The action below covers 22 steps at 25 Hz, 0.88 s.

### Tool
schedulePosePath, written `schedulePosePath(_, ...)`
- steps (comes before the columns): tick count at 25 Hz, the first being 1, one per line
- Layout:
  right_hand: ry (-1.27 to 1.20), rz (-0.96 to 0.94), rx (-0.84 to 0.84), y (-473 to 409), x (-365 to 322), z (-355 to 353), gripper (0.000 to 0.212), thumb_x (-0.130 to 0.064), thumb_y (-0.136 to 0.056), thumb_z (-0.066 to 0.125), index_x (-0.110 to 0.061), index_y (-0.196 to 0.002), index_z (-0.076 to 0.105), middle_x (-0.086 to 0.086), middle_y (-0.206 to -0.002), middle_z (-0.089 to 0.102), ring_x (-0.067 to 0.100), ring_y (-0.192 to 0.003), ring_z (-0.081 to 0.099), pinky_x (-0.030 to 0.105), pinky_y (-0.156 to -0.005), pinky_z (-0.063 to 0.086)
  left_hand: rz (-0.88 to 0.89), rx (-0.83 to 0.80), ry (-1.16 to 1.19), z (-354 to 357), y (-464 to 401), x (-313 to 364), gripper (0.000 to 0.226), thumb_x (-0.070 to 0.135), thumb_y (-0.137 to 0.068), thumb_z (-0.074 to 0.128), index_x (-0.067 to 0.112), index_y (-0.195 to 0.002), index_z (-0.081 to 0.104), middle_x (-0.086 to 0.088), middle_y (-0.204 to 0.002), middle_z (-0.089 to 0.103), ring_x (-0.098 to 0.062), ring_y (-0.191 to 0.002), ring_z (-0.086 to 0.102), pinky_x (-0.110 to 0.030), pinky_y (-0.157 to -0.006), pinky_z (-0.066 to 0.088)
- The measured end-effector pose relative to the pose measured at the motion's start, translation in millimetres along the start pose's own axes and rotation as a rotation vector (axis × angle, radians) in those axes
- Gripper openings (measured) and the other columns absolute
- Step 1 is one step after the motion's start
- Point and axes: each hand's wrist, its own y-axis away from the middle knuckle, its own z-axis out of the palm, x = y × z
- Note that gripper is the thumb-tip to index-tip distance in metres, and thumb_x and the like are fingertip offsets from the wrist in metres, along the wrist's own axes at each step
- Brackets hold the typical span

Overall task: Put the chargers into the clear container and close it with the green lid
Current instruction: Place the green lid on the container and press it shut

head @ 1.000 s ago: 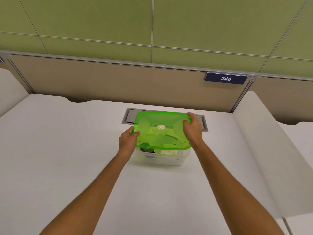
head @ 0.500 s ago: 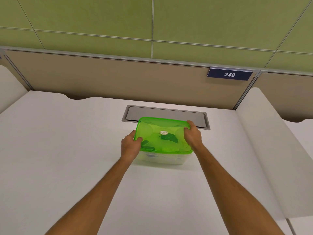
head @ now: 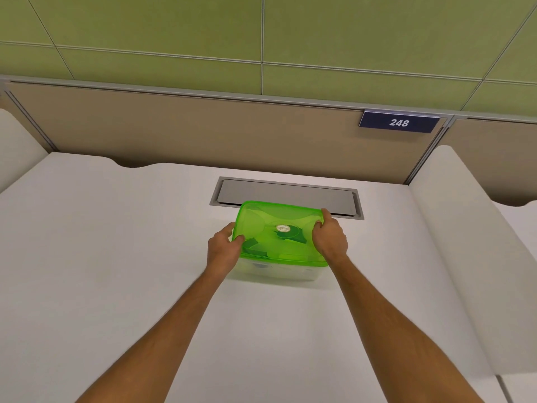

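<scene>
A translucent green lid [head: 279, 228] lies flat on top of the clear container [head: 276, 271], which stands on the white desk. Dark and pale shapes of the chargers [head: 255, 248] show through the lid. My left hand [head: 223, 247] grips the lid's left edge, thumb on top. My right hand [head: 329, 237] grips the lid's right edge, fingers curled over the far corner.
A grey metal cable hatch [head: 286, 193] is set into the desk [head: 116, 257] just behind the container. Beige partition panels rise at the back, with a blue "248" sign [head: 398, 122]. White side dividers [head: 453, 242] flank the desk left and right.
The lid came down from a tilted, raised position onto the container and now sits level on its rim. Both hands stayed on its edges.
</scene>
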Motion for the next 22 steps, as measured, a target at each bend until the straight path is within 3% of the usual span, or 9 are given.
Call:
schedulePosePath(3,0.065,0.001,0.023,1.4,-0.6,3.8,0.048,-0.028,-0.098,0.031,-0.028,-0.146,0.032,0.014,-0.134,0.051,0.039,-0.113,0.054,0.043,-0.086,0.045,-0.077,0.081,-0.043,0.2,1.9,-4.1,0.036,0.031,-0.089,0.057,0.009,-0.117,0.061,-0.009,-0.099,0.069,-0.03,-0.097,0.062,-0.035,-0.081,0.046)
schedulePosePath(5,0.09,0.005,0.038,2.4,-0.2,6.1,0.047,-0.03,-0.099,0.029,-0.029,-0.146,0.031,0.013,-0.134,0.05,0.04,-0.115,0.052,0.044,-0.085,0.045,-0.109,0.052,-0.116,1.4,5.3,-6.5,0.035,0.042,-0.093,0.047,0.011,-0.089,0.063,-0.009,-0.079,0.063,-0.035,-0.088,0.062,-0.037,-0.071,0.043)
schedulePosePath(7,0.118,0.008,0.051,3.9,0.2,7.6,0.047,-0.031,-0.1,0.028,-0.029,-0.147,0.029,0.013,-0.134,0.049,0.04,-0.116,0.05,0.044,-0.084,0.045,-0.096,0.023,-0.173,4.3,10.2,-7.2,0.043,0.045,-0.096,0.038,0.013,-0.072,0.052,-0.011,-0.072,0.058,-0.037,-0.081,0.059,-0.038,-0.066,0.043)
schedulePosePath(10,0.139,0.012,0.056,4.0,0.0,8.2,0.047,-0.032,-0.1,0.027,-0.03,-0.147,0.029,0.012,-0.133,0.049,0.038,-0.115,0.048,0.043,-0.082,0.044,-0.123,0.027,-0.119,8.3,10.0,-5.0,0.042,0.042,-0.098,0.037,0.009,-0.076,0.051,-0.013,-0.073,0.056,-0.036,-0.07,0.06,-0.038,-0.06,0.051)
schedulePosePath(13,0.161,0.013,0.069,4.1,-0.6,8.4,0.046,-0.032,-0.101,0.028,-0.03,-0.147,0.029,0.013,-0.132,0.049,0.038,-0.115,0.048,0.043,-0.081,0.044,-0.185,0.052,-0.001,10.4,9.9,-4.6,0.034,0.036,-0.097,0.044,0.007,-0.086,0.059,-0.008,-0.069,0.054,-0.03,-0.051,0.056,-0.029,-0.047,0.048)
schedulePosePath(16,0.184,0.003,0.072,4.9,-1.4,9.7,0.046,-0.031,-0.101,0.028,-0.029,-0.146,0.03,0.014,-0.131,0.05,0.038,-0.115,0.047,0.042,-0.079,0.044,-0.221,0.068,0.097,11.0,8.7,-7.9,0.026,0.031,-0.095,0.05,0.008,-0.093,0.062,-0.003,-0.068,0.053,-0.025,-0.043,0.052,-0.036,-0.053,0.056)
schedulePosePath(19,0.202,0.003,0.075,3.7,-1.1,9.8,0.046,-0.031,-0.101,0.028,-0.028,-0.146,0.03,0.015,-0.13,0.05,0.037,-0.115,0.048,0.042,-0.078,0.044,-0.256,0.059,0.13,11.7,5.9,-9.4,0.024,0.032,-0.094,0.053,0.01,-0.091,0.061,-0.003,-0.068,0.052,-0.024,-0.041,0.052,-0.042,-0.06,0.059)
schedulePosePath(22,0.218,-0.006,0.077,3.5,-1.0,10.6,0.045,-0.03,-0.101,0.028,-0.027,-0.146,0.03,0.016,-0.128,0.051,0.037,-0.114,0.049,0.041,-0.076,0.044,-0.263,0.015,0.107,4.4,0.3,-9.1,0.026,0.034,-0.09,0.055,0.009,-0.082,0.06,-0.01,-0.074,0.057,-0.025,-0.052,0.055,-0.039,-0.056,0.058)
